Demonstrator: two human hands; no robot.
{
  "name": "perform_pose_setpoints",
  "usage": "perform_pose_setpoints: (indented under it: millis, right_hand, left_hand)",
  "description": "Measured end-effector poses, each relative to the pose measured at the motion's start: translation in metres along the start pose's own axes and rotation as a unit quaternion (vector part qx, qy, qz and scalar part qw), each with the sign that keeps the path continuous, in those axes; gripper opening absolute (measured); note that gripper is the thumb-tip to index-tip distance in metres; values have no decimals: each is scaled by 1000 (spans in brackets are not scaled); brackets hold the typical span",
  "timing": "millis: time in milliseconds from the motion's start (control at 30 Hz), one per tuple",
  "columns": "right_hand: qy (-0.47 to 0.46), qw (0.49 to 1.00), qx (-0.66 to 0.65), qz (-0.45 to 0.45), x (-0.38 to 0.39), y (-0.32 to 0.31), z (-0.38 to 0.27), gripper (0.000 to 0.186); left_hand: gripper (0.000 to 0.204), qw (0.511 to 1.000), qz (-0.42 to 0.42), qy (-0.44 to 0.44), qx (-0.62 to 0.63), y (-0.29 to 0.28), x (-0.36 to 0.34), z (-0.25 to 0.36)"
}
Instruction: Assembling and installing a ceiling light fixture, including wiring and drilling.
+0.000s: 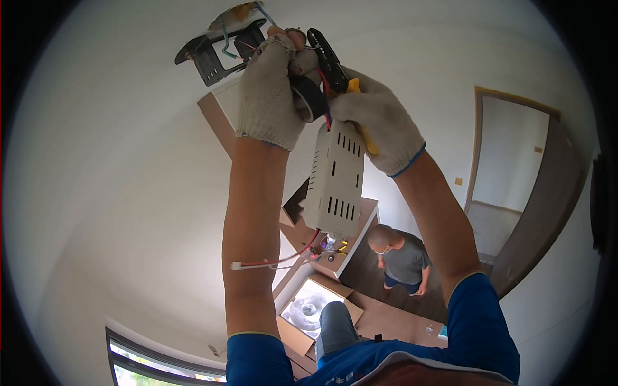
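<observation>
Both my hands are raised to the ceiling in off-white knit gloves. My left hand point(267, 96) is closed, its bare fingertips pinching thin wire below the ceiling hole point(237, 14). A roll of black tape point(310, 99) sits against its fingers. My right hand point(381, 122) grips wire strippers point(327, 59) with a black head and yellow handles, the jaws up beside my left fingertips. Between my hands hangs a white slotted driver box point(336, 183), red and black wires at its top. A red and white lead point(270, 262) with a white plug dangles from its bottom.
A black bracket point(209, 61) hangs at the ceiling hole. Below, a cabinet top point(302, 233) carries small tools, and an open cardboard box point(296, 334) holds a round, clear-wrapped item. Another person point(405, 257) stands on the floor near the doorway point(508, 154).
</observation>
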State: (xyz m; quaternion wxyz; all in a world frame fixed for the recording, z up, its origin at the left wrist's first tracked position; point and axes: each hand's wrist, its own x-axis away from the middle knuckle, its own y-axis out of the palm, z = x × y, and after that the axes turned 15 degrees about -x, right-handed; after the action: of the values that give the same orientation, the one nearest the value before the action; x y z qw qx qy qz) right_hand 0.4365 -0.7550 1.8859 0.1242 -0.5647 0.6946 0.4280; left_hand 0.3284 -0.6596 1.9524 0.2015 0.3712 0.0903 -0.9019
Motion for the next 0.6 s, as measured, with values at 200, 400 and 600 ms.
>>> perform_pose_setpoints:
  millis: [200,400,600]
  right_hand:
    - [-191,946,253,69,-20,-56,4,53]
    - [-119,927,356,6,-5,-69,1,53]
    - [-132,896,424,25,14,-97,-10,49]
  left_hand:
    - [29,1000,29,-6,10,1,4,-4]
    - [30,996,60,-9,-70,-4,5,0]
    - [38,930,139,27,-339,8,45,4]
